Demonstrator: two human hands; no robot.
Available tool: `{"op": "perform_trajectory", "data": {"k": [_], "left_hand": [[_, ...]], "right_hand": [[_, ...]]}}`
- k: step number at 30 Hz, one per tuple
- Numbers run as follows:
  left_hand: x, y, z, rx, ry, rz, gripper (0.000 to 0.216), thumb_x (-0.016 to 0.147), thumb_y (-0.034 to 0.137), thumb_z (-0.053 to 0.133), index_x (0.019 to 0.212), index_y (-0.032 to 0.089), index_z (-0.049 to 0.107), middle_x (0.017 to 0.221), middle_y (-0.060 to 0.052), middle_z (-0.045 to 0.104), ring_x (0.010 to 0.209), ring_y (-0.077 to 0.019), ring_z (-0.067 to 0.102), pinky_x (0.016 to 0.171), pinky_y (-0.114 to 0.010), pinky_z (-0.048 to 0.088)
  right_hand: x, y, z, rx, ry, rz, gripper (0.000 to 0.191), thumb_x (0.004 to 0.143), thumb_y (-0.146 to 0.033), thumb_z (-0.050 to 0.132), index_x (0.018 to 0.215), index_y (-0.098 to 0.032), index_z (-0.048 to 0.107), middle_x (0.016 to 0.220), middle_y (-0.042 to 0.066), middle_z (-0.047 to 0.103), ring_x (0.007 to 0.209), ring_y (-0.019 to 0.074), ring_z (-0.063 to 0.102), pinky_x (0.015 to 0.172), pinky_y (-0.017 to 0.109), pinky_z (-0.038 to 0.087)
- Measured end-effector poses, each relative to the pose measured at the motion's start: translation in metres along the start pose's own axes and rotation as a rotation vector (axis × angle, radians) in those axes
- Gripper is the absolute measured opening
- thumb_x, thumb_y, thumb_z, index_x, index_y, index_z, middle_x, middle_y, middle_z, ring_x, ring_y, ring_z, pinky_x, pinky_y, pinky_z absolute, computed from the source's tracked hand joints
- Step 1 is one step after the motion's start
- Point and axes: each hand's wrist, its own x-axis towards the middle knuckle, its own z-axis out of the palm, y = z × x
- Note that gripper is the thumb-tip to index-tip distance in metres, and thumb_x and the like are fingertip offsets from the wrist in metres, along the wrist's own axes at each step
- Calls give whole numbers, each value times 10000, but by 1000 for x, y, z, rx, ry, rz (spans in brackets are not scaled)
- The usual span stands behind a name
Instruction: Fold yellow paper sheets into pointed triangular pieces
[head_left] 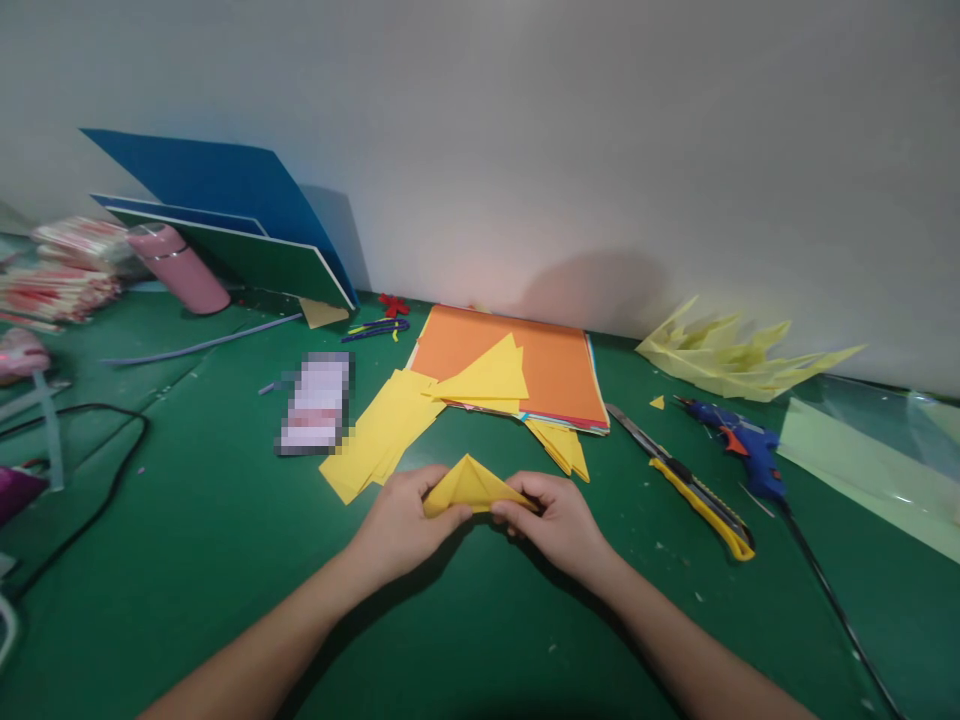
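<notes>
Between both hands is a folded yellow paper (469, 485), roughly triangular with its peak upward and crease lines running from the tip. My left hand (416, 515) pinches its left corner, thumb along the lower edge. On the right corner, my right hand (547, 515) grips with thumb and fingers. Just beyond lie yellow paper strips (375, 435) to the left and a folded yellow triangle (487, 375) on top of a stack of coloured paper (555, 350) with an orange sheet uppermost. More folded yellow pieces (559, 445) rest at the stack's front edge.
Right of my hands lie a yellow utility knife (701, 510), blade out, and a blue glue gun (739, 445) with its cord. A pale yellow paper construction (750, 360) stands behind them. Leftward are a blurred phone (315, 405), a pink bottle (180, 268) and leaning boards (247, 210).
</notes>
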Motion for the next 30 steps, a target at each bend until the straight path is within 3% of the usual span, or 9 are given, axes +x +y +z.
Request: {"op": "perform_trajectory", "data": {"k": [5, 8, 11, 14, 17, 20, 23, 26, 30], "left_hand": [[1, -3, -4, -43, -34, 52, 235, 723, 402, 598, 837, 199, 631, 757, -2, 652, 680, -182, 576, 616, -269, 431], [3, -5, -6, -87, -42, 159, 258, 807, 419, 501, 803, 191, 621, 803, -24, 641, 733, -181, 583, 672, -279, 450], [6, -7, -7, -69, 25, 250, 312, 865, 374, 395, 693, 187, 576, 796, -34, 593, 756, -172, 562, 706, -282, 455], [8, -11, -6, -62, 36, 207, 221, 843, 363, 446, 785, 199, 582, 752, -8, 569, 725, -164, 551, 688, -280, 454], [8, -14, -3, -109, 36, 106, 206, 793, 362, 525, 929, 207, 535, 746, 20, 550, 666, -146, 538, 624, -261, 447], [7, -16, -2, -55, 40, 71, 161, 778, 328, 562, 853, 208, 484, 708, 40, 526, 626, -136, 520, 586, -250, 429], [7, -16, -2, 115, 24, 124, 95, 796, 267, 578, 814, 207, 507, 716, 29, 547, 666, -154, 535, 621, -273, 430], [8, -17, -3, 255, 41, 269, 72, 789, 219, 617, 819, 202, 554, 843, -13, 583, 838, -197, 558, 754, -328, 446], [9, -20, -1, 347, 58, 328, 113, 798, 215, 630, 901, 210, 585, 936, -35, 574, 908, -217, 558, 804, -358, 458]], "right_hand": [[-2, 0, -3, -116, -13, -134, 209, 850, -345, 533, 980, -209, 624, 780, 30, 670, 651, 167, 609, 595, 267, 479], [-2, -1, -5, -248, -48, -244, 245, 931, -332, 410, 915, -216, 625, 758, 30, 659, 686, 169, 601, 642, 278, 466], [-1, -1, -7, -358, 7, -358, 298, 949, -313, 375, 797, -208, 609, 772, 46, 639, 743, 182, 585, 695, 305, 456], [1, 1, -6, -431, 83, -441, 253, 929, -286, 425, 783, -202, 614, 868, 74, 615, 852, 207, 560, 754, 336, 448], [1, 2, -6, -448, 118, -409, 194, 899, -236, 450, 999, -203, 613, 776, 46, 583, 755, 196, 541, 668, 313, 448], [-1, 1, -6, -485, 140, -374, 342, 845, -184, 474, 1181, -188, 535, 661, 6, 538, 638, 183, 497, 578, 286, 416], [-2, -1, -5, -575, 117, -382, 316, 813, -164, 478, 1112, -188, 578, 649, 13, 529, 654, 193, 495, 589, 295, 405], [-1, -1, -5, -667, 128, -404, 281, 811, -178, 485, 1059, -179, 618, 807, 69, 563, 784, 225, 517, 699, 354, 433], [0, 3, -2, -731, 124, -387, 371, 800, -170, 481, 1151, -175, 603, 919, 94, 542, 872, 247, 508, 775, 406, 442]]}}
